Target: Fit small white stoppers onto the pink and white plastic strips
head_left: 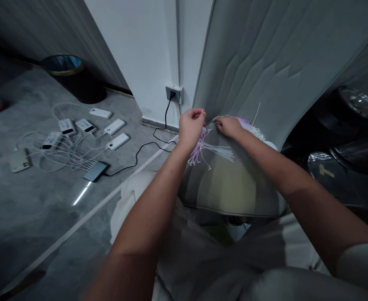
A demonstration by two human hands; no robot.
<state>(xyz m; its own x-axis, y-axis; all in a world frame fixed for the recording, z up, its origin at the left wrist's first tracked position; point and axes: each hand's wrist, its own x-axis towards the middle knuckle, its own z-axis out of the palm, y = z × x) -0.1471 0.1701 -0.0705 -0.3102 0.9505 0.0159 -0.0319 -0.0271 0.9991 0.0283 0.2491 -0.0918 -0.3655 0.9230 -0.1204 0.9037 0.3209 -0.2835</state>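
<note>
My left hand [191, 127] is closed in a pinch above the chair seat [234, 188], with a small white tip, seemingly of a cable tie, at its fingertips. Just below it, a loose bunch of purple and white cable ties [199, 149] lies fanned out on the seat. My right hand [228, 126] is nearer the backrest, its fingers bent around a thin pale cable tie [213, 124] that points toward the left hand. Partly behind the right wrist is a second pile of white and purple ties [256, 133]. The fingers' undersides are hidden.
A grey padded backrest [265, 62] rises behind the seat. On the floor at left are several white power banks [118, 142], tangled white cables and a charging hub [95, 171]. Its black cord runs to a wall socket [174, 94]. A black bin [77, 79] stands by the wall.
</note>
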